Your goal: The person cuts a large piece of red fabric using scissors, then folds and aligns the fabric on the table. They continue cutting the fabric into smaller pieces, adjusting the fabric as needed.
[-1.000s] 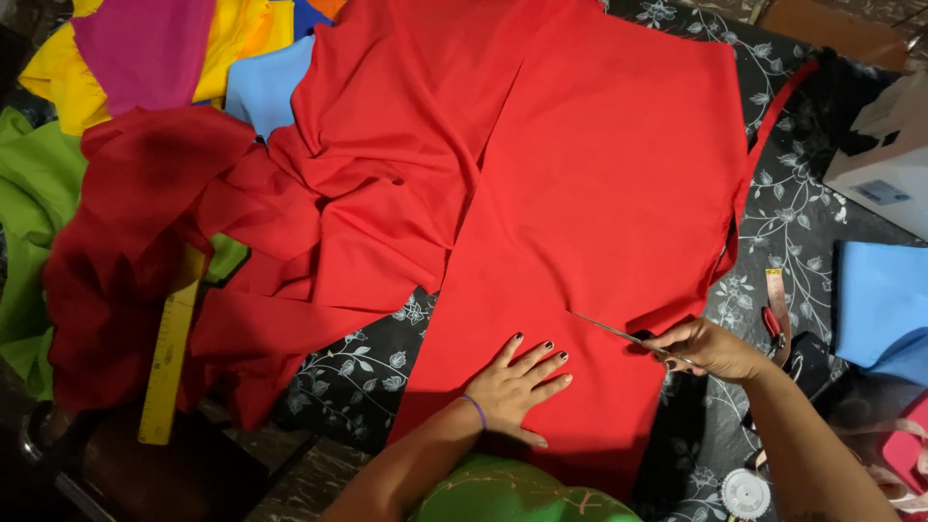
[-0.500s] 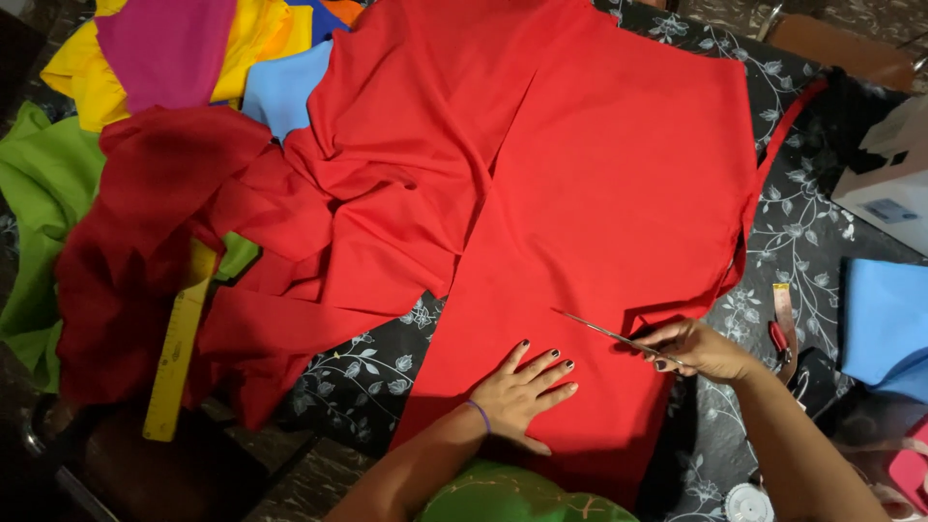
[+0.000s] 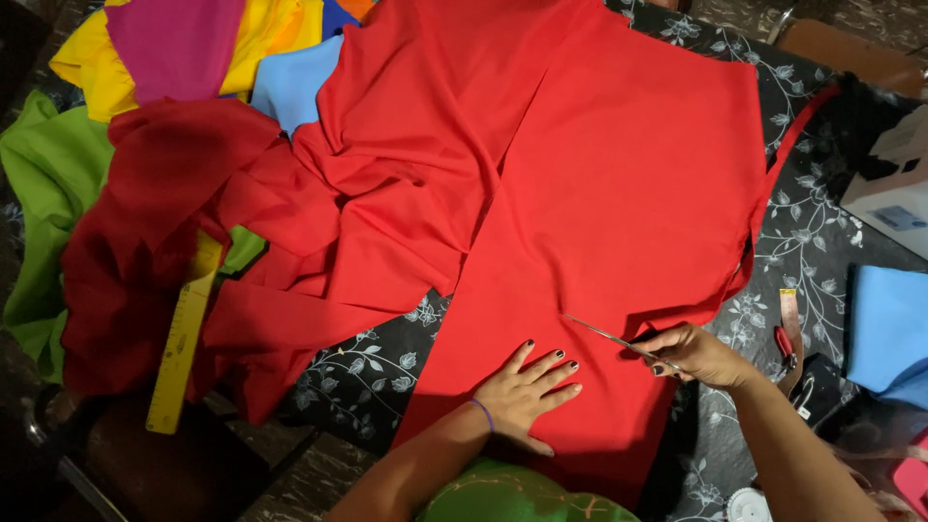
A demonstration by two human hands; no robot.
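Note:
A large red fabric (image 3: pixel 599 174) lies spread over a dark floral tablecloth (image 3: pixel 372 372). My left hand (image 3: pixel 527 391) rests flat on the fabric's near part, fingers spread. My right hand (image 3: pixel 696 353) grips a pair of scissors (image 3: pixel 604 335) whose blades point left into the fabric's right edge, just right of my left hand. A narrow red strip (image 3: pixel 773 184) runs along the fabric's right side.
Bunched red cloth (image 3: pixel 164 242) lies at the left over a yellow ruler (image 3: pixel 179 343), with green (image 3: pixel 48 184), yellow (image 3: pixel 92 68), magenta (image 3: pixel 174 43) and light blue (image 3: pixel 290 87) fabrics behind. Blue cloth (image 3: pixel 889 329) and a white box (image 3: pixel 894 198) sit at the right.
My right hand has pushed the scissors leftward and further into the red fabric. My left hand has stayed pressed flat on the cloth.

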